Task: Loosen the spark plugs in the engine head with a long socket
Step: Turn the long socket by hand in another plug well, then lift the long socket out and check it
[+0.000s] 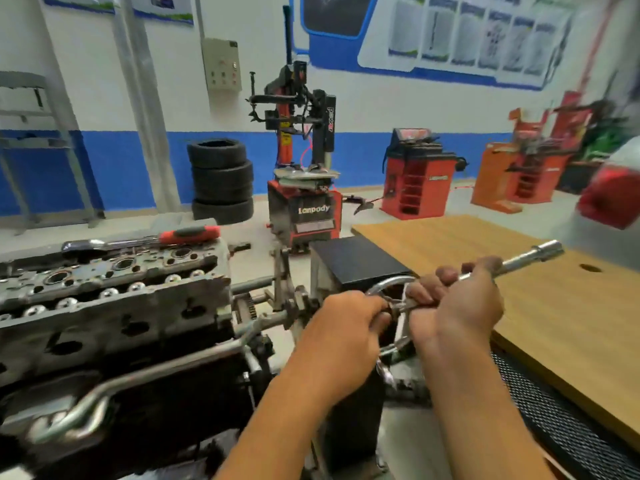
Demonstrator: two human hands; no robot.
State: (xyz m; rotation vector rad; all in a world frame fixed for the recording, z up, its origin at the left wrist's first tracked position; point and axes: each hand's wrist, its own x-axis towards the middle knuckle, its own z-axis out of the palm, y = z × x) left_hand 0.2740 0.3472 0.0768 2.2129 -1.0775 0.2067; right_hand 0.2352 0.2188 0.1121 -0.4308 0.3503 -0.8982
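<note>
The engine head sits on a stand at the left, its spark plug wells along the top. A ratchet with a red handle lies on top of it. My right hand grips a long silver socket that points up and to the right over the wooden table. My left hand curls around the chrome handwheel of the engine stand, right beside my right hand. Both hands are to the right of the engine head, apart from it.
A wooden table with a round hole stands at the right, a black mesh panel below its edge. A black box sits behind the handwheel. A tyre changer, stacked tyres and red machines stand further back.
</note>
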